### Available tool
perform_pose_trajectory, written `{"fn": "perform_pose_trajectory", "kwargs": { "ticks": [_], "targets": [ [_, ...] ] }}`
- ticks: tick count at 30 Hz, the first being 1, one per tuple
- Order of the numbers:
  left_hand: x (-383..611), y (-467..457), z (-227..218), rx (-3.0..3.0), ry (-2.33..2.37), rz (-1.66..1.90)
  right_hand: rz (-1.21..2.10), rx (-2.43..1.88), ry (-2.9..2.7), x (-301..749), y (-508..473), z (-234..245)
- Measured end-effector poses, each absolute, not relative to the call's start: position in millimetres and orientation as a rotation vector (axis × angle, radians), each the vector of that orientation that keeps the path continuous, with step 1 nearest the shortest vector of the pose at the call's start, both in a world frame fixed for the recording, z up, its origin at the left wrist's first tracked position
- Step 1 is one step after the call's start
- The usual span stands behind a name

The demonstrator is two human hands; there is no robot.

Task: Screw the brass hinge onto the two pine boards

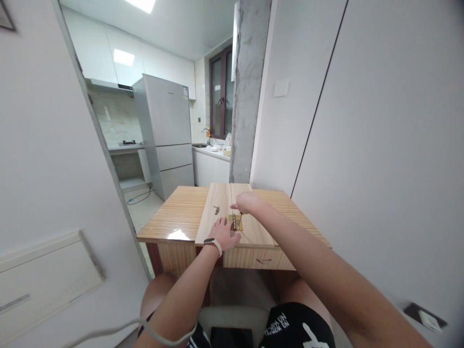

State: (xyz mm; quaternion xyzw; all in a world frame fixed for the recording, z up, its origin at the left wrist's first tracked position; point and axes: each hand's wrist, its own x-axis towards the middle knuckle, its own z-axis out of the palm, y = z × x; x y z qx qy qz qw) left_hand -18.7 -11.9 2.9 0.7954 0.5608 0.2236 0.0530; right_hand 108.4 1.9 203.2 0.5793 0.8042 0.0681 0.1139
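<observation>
A brass-coloured hinge (237, 223) lies unfolded across the seam of two pale wooden boards (213, 193) on the table. My left hand (224, 235), a band on its wrist, rests flat on the boards with fingers spread, the fingertips touching the hinge's left side. Above the hinge, my right hand (247, 202) is closed around a screwdriver; its handle is hidden in the fist. The thin shaft of the screwdriver (240, 217) points down at the hinge's right leaf. A little pile of screws (216, 210) sits on the left board.
The wood-grain table (188, 208) has a drawer with a handle (264, 261) below its front edge. My knees are under it. A white cable (152, 330) crosses near my left arm. Walls stand on both sides; a fridge (170, 121) is in the kitchen beyond.
</observation>
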Motion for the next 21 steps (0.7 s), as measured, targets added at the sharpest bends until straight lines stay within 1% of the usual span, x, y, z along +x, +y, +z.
{"fn": "perform_pose_trajectory", "kwargs": {
  "ticks": [6, 12, 21],
  "targets": [
    [-18.9, -11.9, 1.9, 2.413, 1.714, 0.675, 0.225, 1.653, 2.357, 109.7, -3.8, 208.8],
    [-19.2, -13.5, 3.4, 2.411, 1.724, 0.648, 0.235, 1.392, 2.397, 110.2, -6.5, 210.5],
    [-19.3, -14.7, 7.6, 2.421, 1.727, 0.607, 0.170, 1.649, 2.412, 106.2, -5.6, 206.3]
  ]
}}
